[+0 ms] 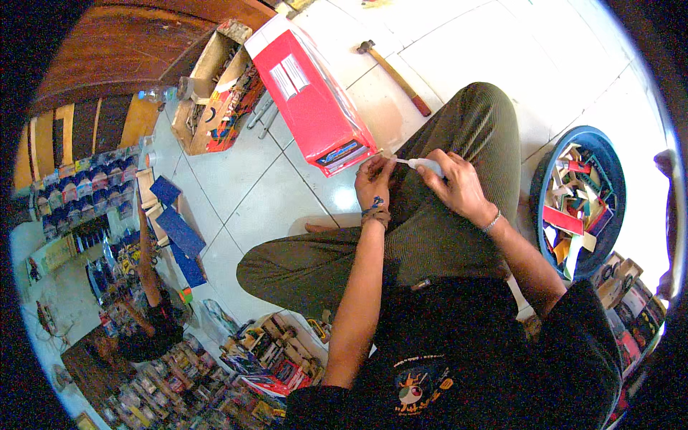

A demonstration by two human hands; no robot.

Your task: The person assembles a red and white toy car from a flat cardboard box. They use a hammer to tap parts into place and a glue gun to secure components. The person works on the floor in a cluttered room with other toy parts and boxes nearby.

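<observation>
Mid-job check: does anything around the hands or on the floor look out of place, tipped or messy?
A hammer lies loose on the white tiled floor beyond the knee. The red box rests tilted, one end near the left hand. The blue tub holds a jumble of card scraps. The right hand holds a small white squeeze bottle; nothing looks spilled.

Glossy white tiled floor (pixel 272 193) under bright daylight, dark wooden furniture (pixel 122 50) at upper left, red carton (pixel 312 97) and open cardboard box (pixel 215 86) on the tiles, hammer (pixel 394 68) beyond, blue basin (pixel 548 179) of scraps at right, small boxes (pixel 265 358) below
</observation>
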